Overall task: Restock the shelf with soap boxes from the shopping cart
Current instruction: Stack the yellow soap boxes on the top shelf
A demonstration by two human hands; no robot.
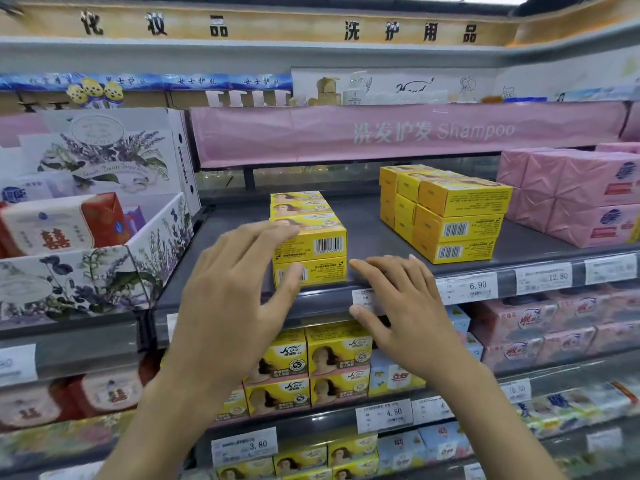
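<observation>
A two-high stack of yellow soap boxes stands near the front edge of the dark grey shelf, with more rows behind it. My left hand is spread open at the stack's left front corner, fingertips at the upper box and thumb across the lower one. My right hand hovers open just right of the stack, over the shelf lip, holding nothing. A second, three-high block of yellow soap boxes sits further right on the same shelf. The shopping cart is out of view.
Pink wrapped packs fill the shelf's right end. A floral display carton with red-and-white soap stands at the left. Price tags line the shelf lip. Lower shelves hold more yellow boxes and pink packs.
</observation>
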